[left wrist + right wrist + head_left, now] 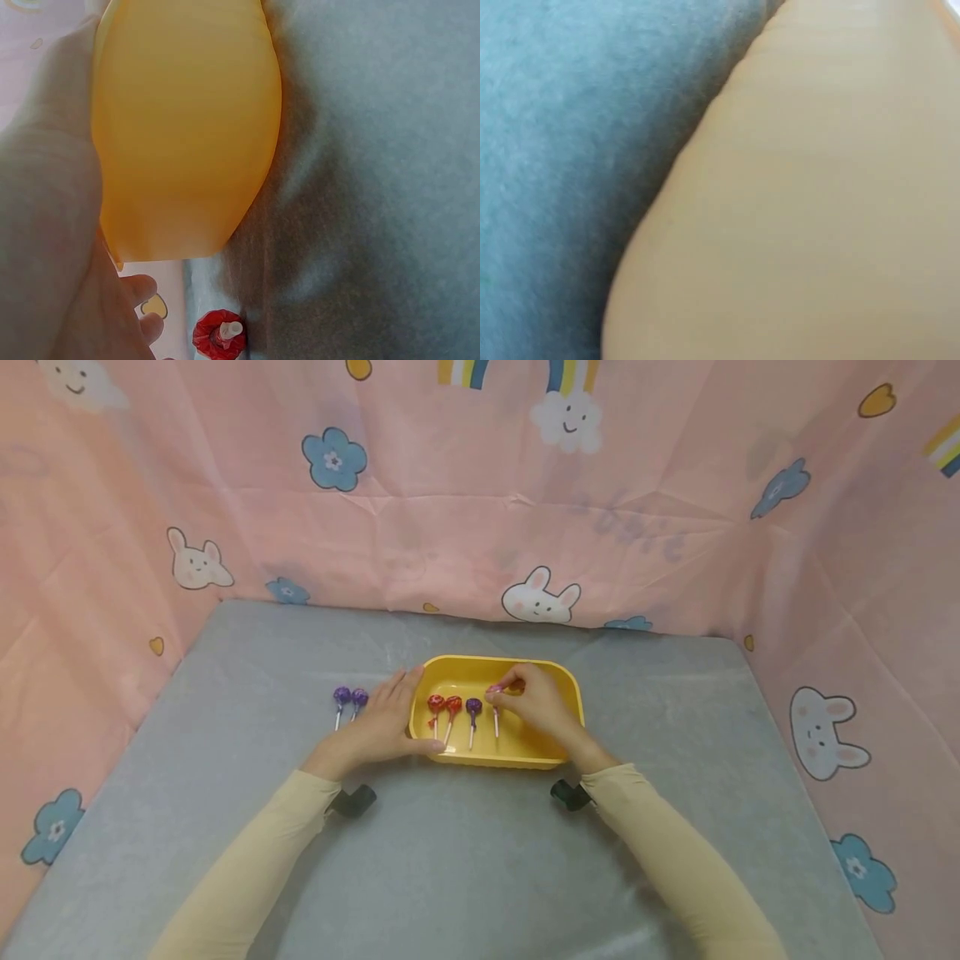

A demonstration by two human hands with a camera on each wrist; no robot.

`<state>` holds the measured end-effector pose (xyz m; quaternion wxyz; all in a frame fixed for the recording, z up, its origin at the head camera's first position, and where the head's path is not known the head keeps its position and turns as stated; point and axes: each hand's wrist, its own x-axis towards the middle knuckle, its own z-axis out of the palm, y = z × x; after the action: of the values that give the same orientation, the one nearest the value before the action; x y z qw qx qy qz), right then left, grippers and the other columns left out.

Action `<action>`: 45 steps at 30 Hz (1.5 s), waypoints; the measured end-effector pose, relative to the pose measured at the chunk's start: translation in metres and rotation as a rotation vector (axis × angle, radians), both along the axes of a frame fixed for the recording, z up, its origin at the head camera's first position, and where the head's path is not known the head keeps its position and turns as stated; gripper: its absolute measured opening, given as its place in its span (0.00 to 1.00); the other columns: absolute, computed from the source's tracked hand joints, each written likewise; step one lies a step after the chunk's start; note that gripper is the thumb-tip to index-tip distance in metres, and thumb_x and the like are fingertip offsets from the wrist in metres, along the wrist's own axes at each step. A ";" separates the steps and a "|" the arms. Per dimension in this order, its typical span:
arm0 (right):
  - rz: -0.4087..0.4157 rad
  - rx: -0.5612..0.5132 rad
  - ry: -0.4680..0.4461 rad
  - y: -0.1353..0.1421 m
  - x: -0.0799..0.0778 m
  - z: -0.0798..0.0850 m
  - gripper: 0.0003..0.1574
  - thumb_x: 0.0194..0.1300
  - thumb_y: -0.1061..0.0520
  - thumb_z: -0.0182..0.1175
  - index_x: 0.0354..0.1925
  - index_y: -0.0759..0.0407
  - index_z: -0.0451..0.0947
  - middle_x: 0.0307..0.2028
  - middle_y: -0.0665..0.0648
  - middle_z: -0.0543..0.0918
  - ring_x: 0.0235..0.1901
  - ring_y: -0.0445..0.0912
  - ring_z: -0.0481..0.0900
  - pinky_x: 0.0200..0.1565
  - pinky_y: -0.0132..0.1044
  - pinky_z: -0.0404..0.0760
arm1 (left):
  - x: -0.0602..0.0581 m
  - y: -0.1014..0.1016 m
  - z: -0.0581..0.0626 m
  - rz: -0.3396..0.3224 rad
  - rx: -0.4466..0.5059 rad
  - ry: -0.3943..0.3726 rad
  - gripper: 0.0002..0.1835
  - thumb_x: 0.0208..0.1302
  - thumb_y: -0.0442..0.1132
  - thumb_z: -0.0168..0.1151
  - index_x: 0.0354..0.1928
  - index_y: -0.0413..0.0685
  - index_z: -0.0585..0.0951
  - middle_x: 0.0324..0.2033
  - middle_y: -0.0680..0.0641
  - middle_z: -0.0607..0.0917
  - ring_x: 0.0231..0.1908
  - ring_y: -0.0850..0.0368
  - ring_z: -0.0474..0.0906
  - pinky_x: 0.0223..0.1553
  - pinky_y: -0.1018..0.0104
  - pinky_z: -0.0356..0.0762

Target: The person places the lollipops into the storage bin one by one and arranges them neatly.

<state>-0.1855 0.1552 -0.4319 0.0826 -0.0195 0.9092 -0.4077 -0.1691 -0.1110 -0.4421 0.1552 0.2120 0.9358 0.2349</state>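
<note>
A yellow tray [517,760] stands on the table. Against its left end rests my left hand [382,722], fingers stretched along the side and thumb at the near left corner. Inside the tray lie two red lollipops [453,705] and a purple lollipop [473,705], sticks toward me. My right hand [536,697] reaches over the tray and pinches a pink-wrapped lollipop [496,723] by its head, right of the purple one. Two purple lollipops [342,695] lie left of my left hand. In the left wrist view, a red lollipop [219,335] shows beyond the tray's outer wall [187,127].
A grey cloth covers the table [465,860]. Pink patterned curtains [450,543] hang along the back and both sides. Dark wrist devices [354,802] sit under both cuffs. A smooth tan surface [795,210] fills most of the right wrist view.
</note>
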 end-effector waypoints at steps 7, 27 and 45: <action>0.004 -0.008 -0.009 -0.002 0.001 -0.007 0.19 0.61 0.48 0.70 0.42 0.59 0.79 0.45 0.58 0.78 0.47 0.52 0.74 0.56 0.44 0.77 | 0.000 0.000 0.002 -0.002 -0.003 -0.002 0.70 0.50 0.74 0.65 0.79 0.49 0.34 0.80 0.43 0.42 0.80 0.42 0.34 0.78 0.41 0.38; 0.030 0.071 -0.014 -0.006 -0.001 -0.014 0.18 0.61 0.49 0.69 0.42 0.60 0.79 0.45 0.59 0.79 0.47 0.52 0.74 0.58 0.45 0.76 | 0.000 0.000 0.005 -0.010 -0.001 -0.015 0.69 0.51 0.73 0.65 0.79 0.50 0.32 0.80 0.43 0.41 0.80 0.43 0.33 0.78 0.42 0.37; 0.081 0.157 0.052 -0.008 -0.002 -0.021 0.17 0.60 0.48 0.70 0.37 0.59 0.80 0.40 0.57 0.77 0.42 0.49 0.72 0.47 0.38 0.73 | 0.001 0.001 0.002 -0.015 0.006 -0.007 0.69 0.52 0.72 0.65 0.79 0.49 0.33 0.80 0.42 0.40 0.80 0.42 0.34 0.79 0.42 0.37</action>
<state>-0.1878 0.1474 -0.4529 0.0766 -0.0603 0.9387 -0.3307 -0.1685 -0.1104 -0.4405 0.1594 0.2189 0.9330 0.2372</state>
